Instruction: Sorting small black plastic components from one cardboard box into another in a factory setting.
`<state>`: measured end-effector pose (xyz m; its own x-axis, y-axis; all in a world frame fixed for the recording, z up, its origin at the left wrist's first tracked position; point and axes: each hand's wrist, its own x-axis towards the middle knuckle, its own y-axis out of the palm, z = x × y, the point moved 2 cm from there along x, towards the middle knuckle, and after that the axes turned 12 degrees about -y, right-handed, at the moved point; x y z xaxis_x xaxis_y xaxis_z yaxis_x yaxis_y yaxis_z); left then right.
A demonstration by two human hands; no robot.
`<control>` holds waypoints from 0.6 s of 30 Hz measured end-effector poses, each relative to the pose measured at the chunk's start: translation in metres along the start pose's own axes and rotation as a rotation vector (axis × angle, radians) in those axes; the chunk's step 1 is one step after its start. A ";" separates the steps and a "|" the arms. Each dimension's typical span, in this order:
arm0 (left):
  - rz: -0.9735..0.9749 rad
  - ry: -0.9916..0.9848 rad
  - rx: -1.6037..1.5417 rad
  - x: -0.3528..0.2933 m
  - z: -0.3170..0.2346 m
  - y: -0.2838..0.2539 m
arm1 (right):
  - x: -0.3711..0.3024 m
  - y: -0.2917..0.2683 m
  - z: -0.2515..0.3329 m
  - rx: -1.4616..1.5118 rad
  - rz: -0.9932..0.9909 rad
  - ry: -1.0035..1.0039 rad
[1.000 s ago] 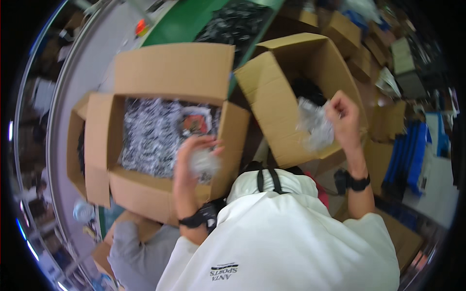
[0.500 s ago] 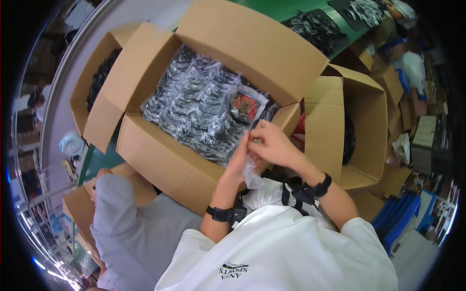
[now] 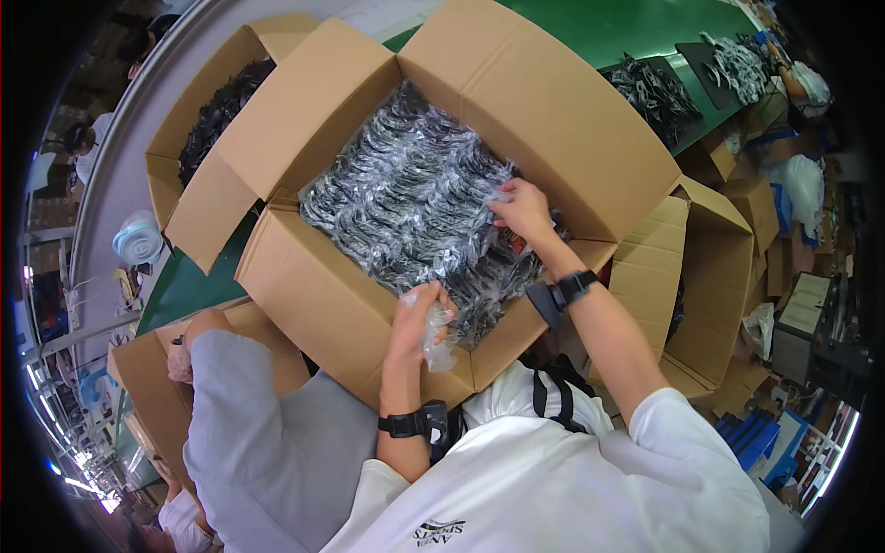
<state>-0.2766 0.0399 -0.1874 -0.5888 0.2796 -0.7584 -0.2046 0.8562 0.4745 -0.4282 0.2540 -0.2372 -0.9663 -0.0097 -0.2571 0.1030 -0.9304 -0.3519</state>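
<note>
A large open cardboard box [image 3: 323,290] in front of me is packed with rows of dark items in clear plastic bags [image 3: 396,184]. Over its near edge, my left hand [image 3: 417,323] is closed round a crumpled clear plastic bag [image 3: 439,346], whose loose end hangs below the fingers. My right hand [image 3: 524,214] reaches into the right part of the box, its thumb and fingertips pinched on clear plastic at the end of the rows. Beneath the right wrist a red patch shows in part among the bagged items. Both wrists wear black straps.
A second carton [image 3: 171,138] with loose black pieces stands at the left, another open carton [image 3: 719,304] at the right. Black pieces [image 3: 653,97] lie on a tray on the green table [image 3: 590,32]. A person in a grey sleeve [image 3: 249,405] is close on my left.
My hands, together before, have parted. The right went up and into the box; the left moved left with the plastic bag. The red-printed packet is now mostly hidden, and the view has shifted.
</note>
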 end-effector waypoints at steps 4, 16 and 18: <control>0.003 -0.068 0.000 -0.006 -0.008 0.014 | -0.048 -0.055 0.026 0.333 -0.026 0.012; -0.041 0.043 0.208 0.053 -0.022 0.061 | -0.316 -0.334 -0.045 -0.468 -0.936 0.008; -0.031 0.033 0.270 0.055 -0.018 0.074 | -0.335 -0.347 -0.066 -0.721 -0.898 -0.034</control>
<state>-0.3384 0.1105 -0.1865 -0.6113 0.2410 -0.7538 -0.0093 0.9502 0.3114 -0.1242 0.6043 -0.0880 -0.7644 0.5301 0.3671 -0.5249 -0.1810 -0.8317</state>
